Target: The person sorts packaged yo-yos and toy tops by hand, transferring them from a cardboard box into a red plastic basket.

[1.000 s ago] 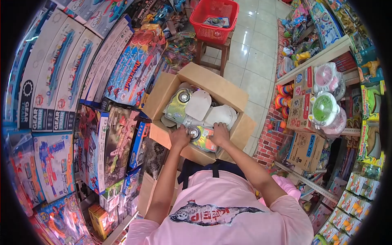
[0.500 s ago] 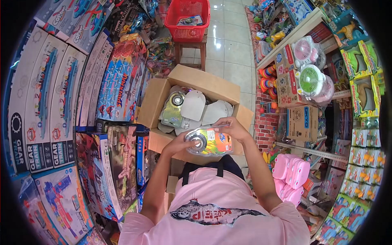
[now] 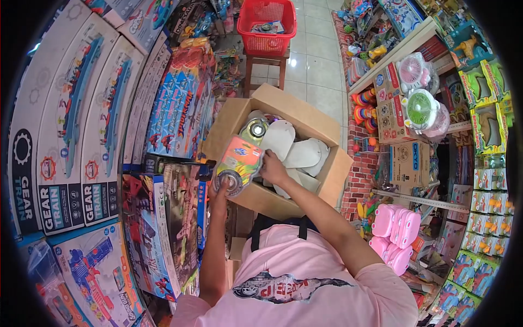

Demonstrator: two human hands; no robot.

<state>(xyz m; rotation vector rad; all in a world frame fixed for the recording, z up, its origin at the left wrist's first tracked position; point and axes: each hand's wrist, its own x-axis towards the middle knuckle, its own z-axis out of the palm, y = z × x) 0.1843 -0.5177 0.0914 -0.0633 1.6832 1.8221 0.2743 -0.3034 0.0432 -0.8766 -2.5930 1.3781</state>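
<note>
- At the near left corner of the cardboard box [image 3: 327,180], a blister-packed toy [image 3: 237,163] is held up by both hands, lifted clear of the box contents.
- Left hand [image 3: 219,192]: closed on the lower end of the pack, beneath its round metallic disc; the fingers are wrapped on the underside and largely hidden.
- Right hand [image 3: 272,168]: closed on the pack's upper right edge, with the forearm crossing over the box opening.
- Risk, as a judgement: the pack is gripped only at its edges and is tilted, so it could slip or twist free if one hand is released; the smooth plastic shell would be the cause.
- A second risk: the forearm could catch the loose packs beneath it and disturb them.
- Box contents: more packs [image 3: 297,150] of the same kind, most lying with white card backs up, one with a shiny disc showing.
- Red basket [image 3: 271,24] on a wooden stool [image 3: 265,68] beyond the box: a few small packaged items lie inside.
- Boxed toys [image 3: 180,103] are stacked just left of the box.
</note>
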